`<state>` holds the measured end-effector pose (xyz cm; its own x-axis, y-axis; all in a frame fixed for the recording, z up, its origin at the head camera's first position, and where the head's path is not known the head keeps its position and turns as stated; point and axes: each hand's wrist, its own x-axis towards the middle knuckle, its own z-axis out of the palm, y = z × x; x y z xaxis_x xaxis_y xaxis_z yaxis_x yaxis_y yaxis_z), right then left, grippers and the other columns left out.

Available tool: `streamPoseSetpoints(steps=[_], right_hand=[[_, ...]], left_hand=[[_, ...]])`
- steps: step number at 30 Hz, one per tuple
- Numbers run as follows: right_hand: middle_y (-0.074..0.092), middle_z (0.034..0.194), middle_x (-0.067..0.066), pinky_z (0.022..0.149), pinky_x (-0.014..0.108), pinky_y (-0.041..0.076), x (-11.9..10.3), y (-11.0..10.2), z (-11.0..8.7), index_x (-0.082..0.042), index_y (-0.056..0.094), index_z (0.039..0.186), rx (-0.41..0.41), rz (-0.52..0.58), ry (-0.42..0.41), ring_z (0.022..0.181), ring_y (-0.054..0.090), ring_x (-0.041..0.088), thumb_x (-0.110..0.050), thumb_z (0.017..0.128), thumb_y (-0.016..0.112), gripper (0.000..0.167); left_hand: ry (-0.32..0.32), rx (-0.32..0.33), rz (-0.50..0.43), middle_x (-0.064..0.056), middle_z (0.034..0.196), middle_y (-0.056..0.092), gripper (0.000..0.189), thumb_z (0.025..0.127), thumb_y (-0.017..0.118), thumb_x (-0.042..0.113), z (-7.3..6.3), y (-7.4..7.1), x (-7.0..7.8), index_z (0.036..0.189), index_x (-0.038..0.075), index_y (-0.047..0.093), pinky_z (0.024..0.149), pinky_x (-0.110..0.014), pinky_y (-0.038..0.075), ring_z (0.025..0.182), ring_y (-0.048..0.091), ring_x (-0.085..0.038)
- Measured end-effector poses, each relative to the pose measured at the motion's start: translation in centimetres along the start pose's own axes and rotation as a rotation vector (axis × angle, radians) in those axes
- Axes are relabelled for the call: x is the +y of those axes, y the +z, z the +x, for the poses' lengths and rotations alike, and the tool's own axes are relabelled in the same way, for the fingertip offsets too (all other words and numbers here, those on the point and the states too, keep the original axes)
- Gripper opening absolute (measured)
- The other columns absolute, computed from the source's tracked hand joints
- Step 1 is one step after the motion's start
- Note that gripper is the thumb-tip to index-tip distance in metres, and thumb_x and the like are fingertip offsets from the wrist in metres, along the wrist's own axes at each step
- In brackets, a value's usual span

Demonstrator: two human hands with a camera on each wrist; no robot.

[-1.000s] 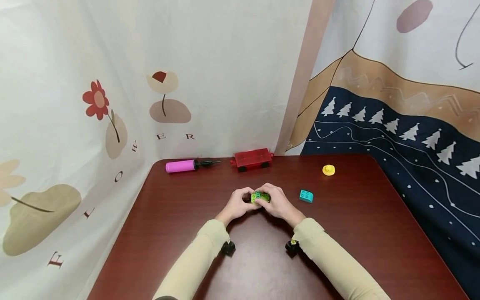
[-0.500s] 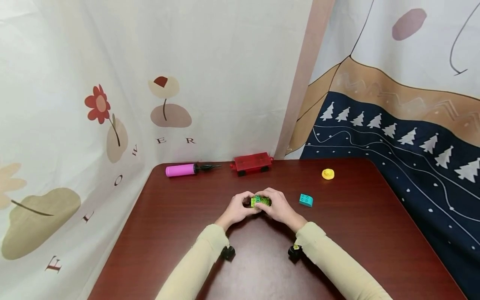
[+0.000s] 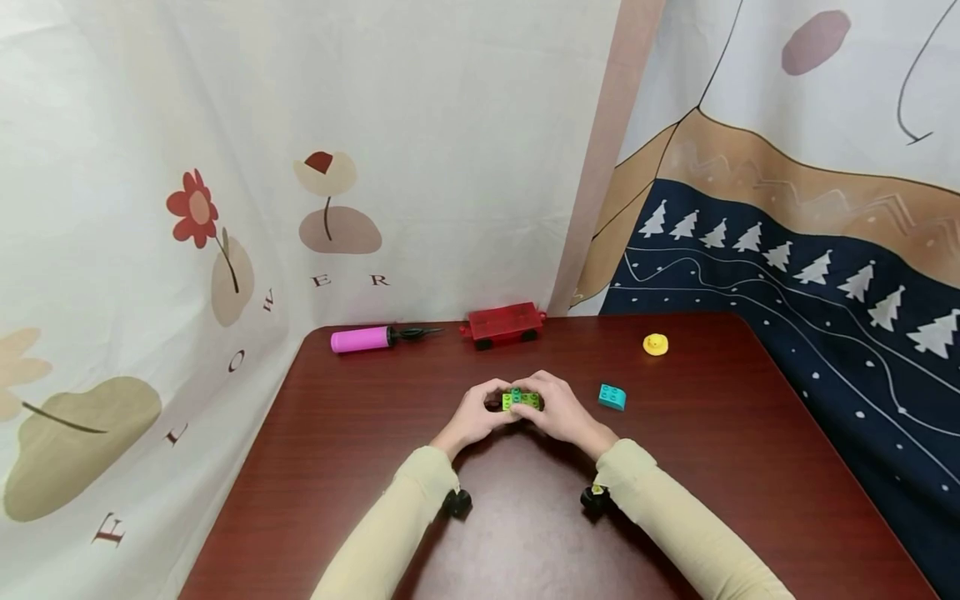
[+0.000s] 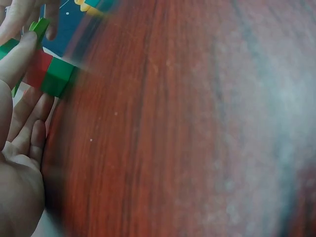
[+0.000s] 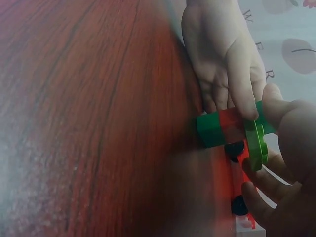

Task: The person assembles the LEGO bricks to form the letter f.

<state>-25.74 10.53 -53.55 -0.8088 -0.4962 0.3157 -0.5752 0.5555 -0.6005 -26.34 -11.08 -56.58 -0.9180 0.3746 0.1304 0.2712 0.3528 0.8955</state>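
Note:
A small toy brick stack is held between both hands over the middle of the table. In the right wrist view it shows a green brick (image 5: pixel 210 130) at the bottom, a red brick (image 5: pixel 231 124) above it, then a long lime plate (image 5: pixel 255 147) with another green brick (image 5: pixel 267 117) on top. My left hand (image 3: pixel 477 411) grips it from the left, thumb against the lime plate. From the right, my right hand (image 3: pixel 557 410) pinches it, thumb at the top green brick. Fingers hide part of the stack.
Behind the hands, a red wheeled toy wagon (image 3: pixel 507 323) and a pink hand pump (image 3: pixel 361 340) lie along the back edge. To the right are a teal brick (image 3: pixel 612 397) and a yellow rubber duck (image 3: pixel 656 345). Printed curtains (image 3: pixel 450 167) hang behind the table (image 3: pixel 360 417).
The head view has shifted slightly. Both hands keep their hold on the brick stack at about the same spot, with only small finger movement.

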Motion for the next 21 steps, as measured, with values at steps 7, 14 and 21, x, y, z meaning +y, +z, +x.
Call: streamPoseSetpoints(steps=[7,14,21], right_hand=[[0.067,0.125,0.014,0.093,0.046,0.058,0.9,-1.3,-1.1,-0.006,0.063,0.142,0.023,0.016,0.019,0.110,0.068,0.025,-0.027,0.097,0.079,0.052],[0.068,0.122,0.012,0.094,0.050,0.055,3.1,-4.6,-3.2,-0.007,0.068,0.135,0.141,-0.058,0.081,0.110,0.067,0.029,-0.028,0.095,0.081,0.047],[0.063,0.131,0.019,0.101,0.060,0.048,5.9,-7.6,-5.7,-0.006,0.067,0.137,0.147,-0.097,0.218,0.119,0.057,0.038,-0.029,0.093,0.083,0.052]], left_hand=[[-0.021,-0.001,-0.007,-0.002,0.113,0.074,0.031,0.091,0.085,0.023,0.1,0.1,-0.1,0.118,0.015,0.072,0.089,-0.033,0.054,0.100,0.069,-0.015],[-0.045,0.003,-0.022,0.000,0.108,0.074,0.034,0.088,0.088,0.023,0.1,0.3,-0.2,0.118,0.017,0.072,0.085,-0.033,0.054,0.096,0.068,-0.015],[-0.034,-0.003,-0.018,-0.002,0.109,0.074,0.035,0.088,0.088,0.025,0.2,0.0,-0.2,0.118,0.016,0.072,0.083,-0.031,0.054,0.096,0.067,-0.016]])
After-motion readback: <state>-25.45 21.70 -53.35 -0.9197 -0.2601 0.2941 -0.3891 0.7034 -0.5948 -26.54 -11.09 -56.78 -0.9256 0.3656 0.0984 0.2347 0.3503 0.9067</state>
